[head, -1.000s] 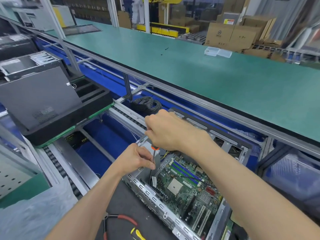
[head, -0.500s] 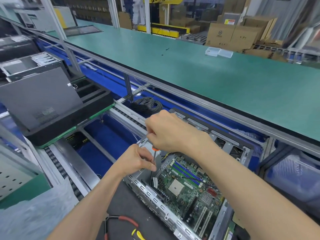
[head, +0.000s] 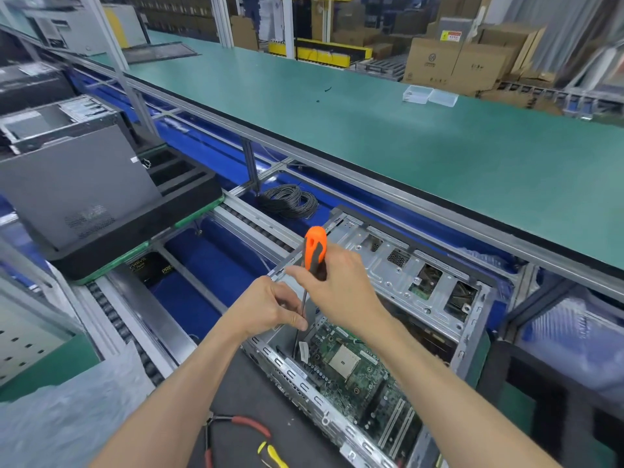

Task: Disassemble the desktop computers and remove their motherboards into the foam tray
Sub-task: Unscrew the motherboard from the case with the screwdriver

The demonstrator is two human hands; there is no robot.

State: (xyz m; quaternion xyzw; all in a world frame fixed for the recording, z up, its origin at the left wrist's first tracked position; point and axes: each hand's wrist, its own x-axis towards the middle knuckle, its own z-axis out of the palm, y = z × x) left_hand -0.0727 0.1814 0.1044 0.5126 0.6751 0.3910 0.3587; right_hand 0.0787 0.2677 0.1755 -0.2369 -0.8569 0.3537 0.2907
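right hand (head: 337, 285) round screwdriver (head: 314, 251) above motherboard (head: 354, 369)

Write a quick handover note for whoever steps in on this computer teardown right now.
Right hand grips the orange-handled screwdriver, held upright.
Left hand pinches its shaft, steadying the tip at the motherboard's near-left corner.
The motherboard is still inside the open desktop case.
The black foam tray sits to the left on the conveyor, a grey case panel leaning on it.
Left: finish the screws, lift the board out, place it in the tray.
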